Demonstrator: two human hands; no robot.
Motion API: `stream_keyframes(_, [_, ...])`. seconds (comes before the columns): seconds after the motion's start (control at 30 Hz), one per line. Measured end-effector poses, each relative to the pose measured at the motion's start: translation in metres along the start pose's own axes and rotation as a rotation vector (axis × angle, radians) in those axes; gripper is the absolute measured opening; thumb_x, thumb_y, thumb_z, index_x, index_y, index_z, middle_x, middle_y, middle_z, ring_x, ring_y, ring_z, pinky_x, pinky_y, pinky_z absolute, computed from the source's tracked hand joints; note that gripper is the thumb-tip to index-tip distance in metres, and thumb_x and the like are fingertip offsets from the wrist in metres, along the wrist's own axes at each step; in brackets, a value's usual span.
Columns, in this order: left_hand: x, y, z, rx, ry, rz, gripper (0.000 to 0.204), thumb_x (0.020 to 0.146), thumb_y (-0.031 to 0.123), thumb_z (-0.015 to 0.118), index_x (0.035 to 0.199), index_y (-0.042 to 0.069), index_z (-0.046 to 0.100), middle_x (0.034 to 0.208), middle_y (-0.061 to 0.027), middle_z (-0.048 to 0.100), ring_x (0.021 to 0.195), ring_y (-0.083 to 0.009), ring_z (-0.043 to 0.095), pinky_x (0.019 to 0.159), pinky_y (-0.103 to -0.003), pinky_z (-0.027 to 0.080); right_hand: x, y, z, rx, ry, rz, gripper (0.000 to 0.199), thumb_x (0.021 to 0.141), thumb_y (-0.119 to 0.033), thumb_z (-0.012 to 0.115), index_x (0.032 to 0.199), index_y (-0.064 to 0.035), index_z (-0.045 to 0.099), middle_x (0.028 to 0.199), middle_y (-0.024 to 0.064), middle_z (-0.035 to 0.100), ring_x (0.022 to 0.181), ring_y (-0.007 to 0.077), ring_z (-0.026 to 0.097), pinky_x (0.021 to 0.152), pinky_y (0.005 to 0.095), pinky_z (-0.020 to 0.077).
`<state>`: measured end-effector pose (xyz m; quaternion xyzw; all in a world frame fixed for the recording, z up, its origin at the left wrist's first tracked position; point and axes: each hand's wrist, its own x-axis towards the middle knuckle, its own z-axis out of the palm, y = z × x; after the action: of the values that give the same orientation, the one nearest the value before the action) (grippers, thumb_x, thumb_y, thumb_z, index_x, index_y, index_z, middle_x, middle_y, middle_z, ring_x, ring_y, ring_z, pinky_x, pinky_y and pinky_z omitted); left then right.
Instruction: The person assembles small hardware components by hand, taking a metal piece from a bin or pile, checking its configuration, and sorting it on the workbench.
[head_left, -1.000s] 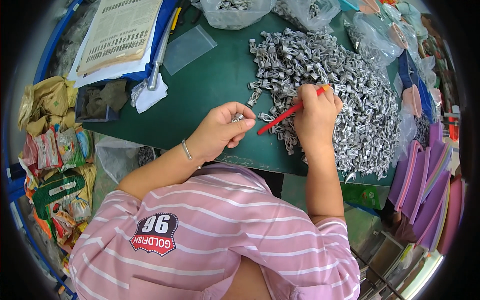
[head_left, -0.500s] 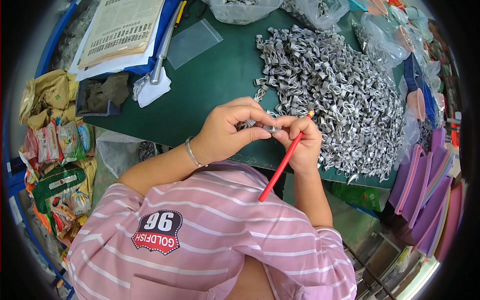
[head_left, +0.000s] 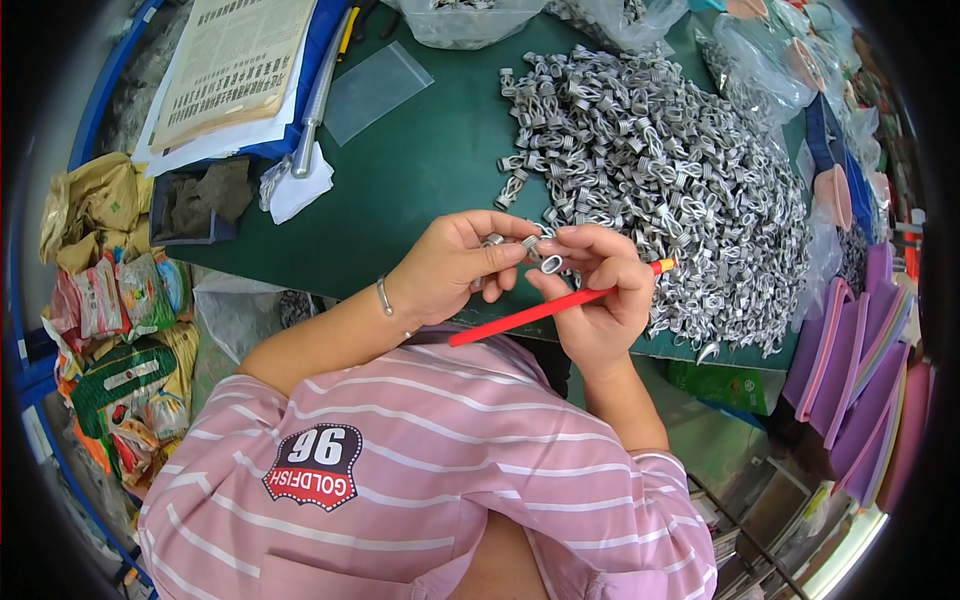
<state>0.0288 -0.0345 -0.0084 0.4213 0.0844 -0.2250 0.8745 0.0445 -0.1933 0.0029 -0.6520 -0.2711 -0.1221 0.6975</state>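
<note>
My left hand [head_left: 445, 262] is closed, with small silver metal loop pieces [head_left: 493, 240] in its fingers. One ribbed piece shows at the tips of its thumb and forefinger. Close by, my right hand [head_left: 612, 305] curls round a slim red stick [head_left: 520, 318] with a yellow tip, which lies slantwise across the palm side. An oval metal ring end [head_left: 551, 264] sits between the right thumb and forefinger; whether it is part of the left hand's piece I cannot tell. To the right of both hands spreads a large pile of similar metal pieces [head_left: 670, 190].
The green table [head_left: 430, 150] carries a flat clear bag [head_left: 380, 92], newspapers [head_left: 230, 65], a metal rod [head_left: 318, 110] and a small bin [head_left: 185, 222] of dark lumps. Plastic bags [head_left: 470, 25] of metal parts stand at the back. Purple panels [head_left: 840, 370] lean at the right.
My right hand has turned, swinging the red stick from steep to nearly level. Its fingers have spread a little, and the metal pieces between the hands show more.
</note>
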Motion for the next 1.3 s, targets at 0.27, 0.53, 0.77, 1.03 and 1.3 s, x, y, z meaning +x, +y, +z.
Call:
stream_keyframes(0.27, [0.000,0.001,-0.004,-0.223,-0.069,-0.182,0.013,0.088,0.013,0.050,0.095,0.003,0.052,0.076,-0.0041,0.050,0.062,-0.0099,0.049,0.046,-0.021,0.040,0.041,0.006,-0.053,-0.728,0.146,-0.220,0.028,0.064,0.005,0.070,0.070,-0.0031,0.044,0.087,0.0153,0.062,0.074,0.0269,0.059,0.062,0.0326,0.0467])
stream_keyframes(0.53, [-0.001,0.001,0.003,-0.080,-0.054,-0.133,0.011,0.083,0.010,0.059,0.088,0.005,0.051,0.063,0.0019,0.041,0.051,-0.0050,0.035,0.042,-0.018,0.025,0.055,0.008,-0.068,-0.789,0.102,-0.199,0.028,0.065,0.008,0.068,0.065,-0.0027,0.042,0.078,0.0128,0.061,0.061,0.0217,0.057,0.057,0.0284,0.0452])
stream_keyframes(0.77, [-0.005,0.011,0.012,0.351,0.045,0.223,0.023,0.075,0.004,0.067,0.097,0.001,0.059,0.079,-0.0002,0.055,0.062,-0.0054,0.047,0.052,-0.018,0.037,0.003,0.002,-0.013,0.392,0.071,0.418,0.023,0.080,0.005,0.057,0.072,-0.0048,0.038,0.093,0.0146,0.056,0.074,0.0161,0.060,0.064,0.0256,0.0521])
stream_keyframes(1.03, [-0.010,0.010,0.010,0.690,0.044,0.525,0.022,0.073,0.001,0.068,0.095,0.000,0.061,0.081,-0.0024,0.056,0.066,-0.0063,0.048,0.058,-0.019,0.037,-0.012,0.007,-0.011,0.224,0.033,0.249,0.031,0.072,0.011,0.063,0.076,-0.0051,0.037,0.098,0.0165,0.055,0.084,0.0170,0.057,0.072,0.0270,0.0499])
stream_keyframes(1.3, [-0.017,-0.016,0.010,0.094,0.022,0.136,0.022,0.083,0.005,0.057,0.105,-0.002,0.058,0.078,-0.0050,0.060,0.058,-0.0060,0.051,0.047,-0.017,0.040,-0.026,0.002,-0.005,0.127,0.016,-0.017,0.038,0.069,0.008,0.068,0.078,-0.0062,0.034,0.095,0.0203,0.057,0.077,0.0187,0.059,0.064,0.0268,0.0493])
